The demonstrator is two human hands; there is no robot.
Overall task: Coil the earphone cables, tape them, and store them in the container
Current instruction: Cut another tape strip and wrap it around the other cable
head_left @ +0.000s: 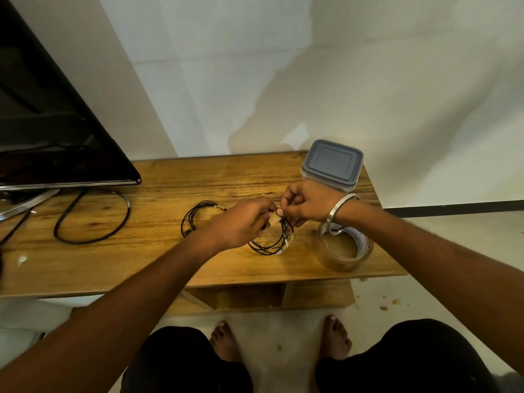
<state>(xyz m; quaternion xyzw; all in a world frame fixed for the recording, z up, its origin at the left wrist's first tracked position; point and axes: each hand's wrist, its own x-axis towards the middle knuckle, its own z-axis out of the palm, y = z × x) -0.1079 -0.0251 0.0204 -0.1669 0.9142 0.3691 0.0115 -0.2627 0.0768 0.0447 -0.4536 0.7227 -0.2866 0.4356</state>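
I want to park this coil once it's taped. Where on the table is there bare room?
Bare wood lies between the second coil and the thick black cable loop, and along the near table edge. It is crowded on the right, by the tape roll and the container.

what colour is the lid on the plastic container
Grey-blue. The lid sits closed on the clear container, seen best from the head view.

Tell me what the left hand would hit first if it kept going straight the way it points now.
Most likely the right hand: the left hand points right across the table, and the two already meet at the piece of tape on the coiled cable. Depth is uncertain in this single view.
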